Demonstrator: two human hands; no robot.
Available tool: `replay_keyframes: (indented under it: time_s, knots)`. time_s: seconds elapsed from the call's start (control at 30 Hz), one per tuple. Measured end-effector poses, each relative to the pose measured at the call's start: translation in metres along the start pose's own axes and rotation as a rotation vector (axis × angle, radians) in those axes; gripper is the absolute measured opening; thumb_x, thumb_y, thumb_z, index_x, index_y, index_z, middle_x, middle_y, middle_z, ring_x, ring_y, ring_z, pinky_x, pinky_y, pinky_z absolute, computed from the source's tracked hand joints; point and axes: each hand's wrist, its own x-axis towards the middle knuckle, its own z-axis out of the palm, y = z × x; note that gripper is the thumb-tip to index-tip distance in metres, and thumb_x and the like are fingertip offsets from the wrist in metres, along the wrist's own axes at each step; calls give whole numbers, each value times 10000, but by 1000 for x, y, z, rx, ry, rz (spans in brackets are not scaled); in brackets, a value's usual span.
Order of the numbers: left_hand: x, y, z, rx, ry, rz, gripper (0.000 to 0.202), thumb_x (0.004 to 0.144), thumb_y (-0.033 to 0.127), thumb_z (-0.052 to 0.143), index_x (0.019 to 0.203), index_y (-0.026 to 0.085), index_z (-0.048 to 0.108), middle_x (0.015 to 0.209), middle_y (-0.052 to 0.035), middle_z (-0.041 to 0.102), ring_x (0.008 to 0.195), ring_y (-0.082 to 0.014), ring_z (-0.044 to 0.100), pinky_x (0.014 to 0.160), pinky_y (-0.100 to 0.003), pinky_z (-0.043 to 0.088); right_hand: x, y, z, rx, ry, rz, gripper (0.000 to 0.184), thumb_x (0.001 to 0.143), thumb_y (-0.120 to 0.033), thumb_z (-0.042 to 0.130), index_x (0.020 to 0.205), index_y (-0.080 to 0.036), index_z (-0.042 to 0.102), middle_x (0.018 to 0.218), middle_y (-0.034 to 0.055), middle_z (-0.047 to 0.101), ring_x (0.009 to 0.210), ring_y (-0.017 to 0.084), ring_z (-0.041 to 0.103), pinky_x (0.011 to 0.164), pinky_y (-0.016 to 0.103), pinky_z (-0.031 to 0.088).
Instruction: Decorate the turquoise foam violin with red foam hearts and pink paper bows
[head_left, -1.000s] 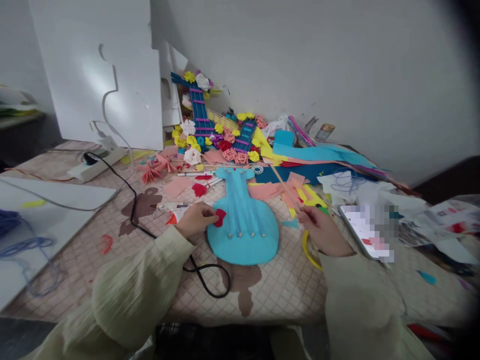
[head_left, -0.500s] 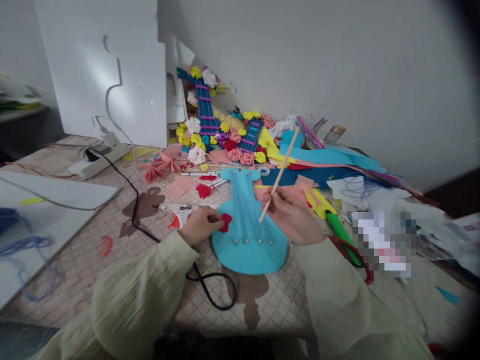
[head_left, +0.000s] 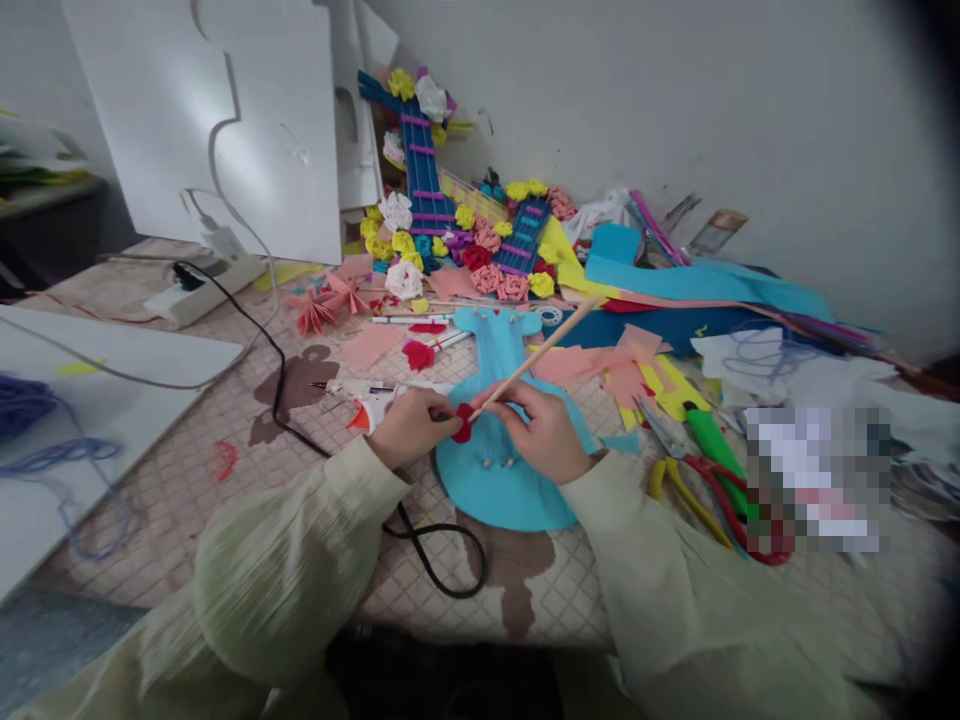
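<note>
A light-blue foam guitar shape (head_left: 501, 470) lies flat on the table in front of me. My left hand (head_left: 411, 426) pinches a small red foam piece (head_left: 463, 424) at the guitar's left edge. My right hand (head_left: 541, 430) grips a thin wooden stick (head_left: 541, 350) that slants up to the right, its lower tip touching the red piece. Both hands are closed and meet over the guitar's body.
A glue gun (head_left: 369, 402) lies left of my hands, its black cord (head_left: 427, 560) looping toward the table's front edge. Scissors and pliers (head_left: 697, 470) lie to the right. Foam sheets (head_left: 675, 300), paper flowers (head_left: 480, 245), a power strip (head_left: 202, 290) and white boards (head_left: 217, 130) crowd the back.
My right hand carried the stick from the right side of the table over to the left, and its tip now touches the red piece. The left hand kept holding the red piece.
</note>
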Motion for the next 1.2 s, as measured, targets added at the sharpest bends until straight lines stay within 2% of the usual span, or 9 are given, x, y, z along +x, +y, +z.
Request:
replay_keyframes:
  time_s: [0.33,0.57,0.73,0.93,1.1,1.2]
  knots:
    - [0,3,-1,30,-12,-16,213,665,297,544,674,147,694,542,3,547,515,-98,439,477,-218,295,1,1,4,13,-57,-7,157,807,-120,486,854,-212,604,825,3,671,815,139,621,734,246,476]
    - [-2,6,-1,47,9,-29,194,658,277,548,670,143,688,570,-5,575,529,-101,460,494,-217,319,1,-1,0,-13,-2,35,138,830,-188,474,878,-237,593,839,0,666,804,150,618,734,274,472]
    - [-3,7,-1,50,-4,-1,196,670,270,538,667,154,695,545,3,563,514,-96,444,485,-215,306,1,-1,4,39,-70,42,159,825,-169,468,874,-245,598,835,-3,665,833,151,616,754,274,475]
    - [-1,7,-2,55,5,-19,202,665,279,541,671,142,689,576,-8,577,533,-103,460,494,-218,315,0,-1,2,39,11,23,149,830,-185,471,886,-231,602,832,5,663,811,147,614,737,268,468]
    - [-1,7,-2,46,-4,-16,190,663,269,542,659,149,689,552,2,561,526,-101,452,492,-219,312,-1,-1,3,29,-30,28,144,815,-152,482,864,-224,597,825,7,664,826,155,616,747,272,470]
    - [-2,7,-2,38,0,-21,188,664,272,542,650,151,686,555,1,561,528,-102,453,494,-220,316,-1,-1,3,21,-13,31,146,825,-177,473,875,-234,597,831,3,663,830,158,614,739,278,470]
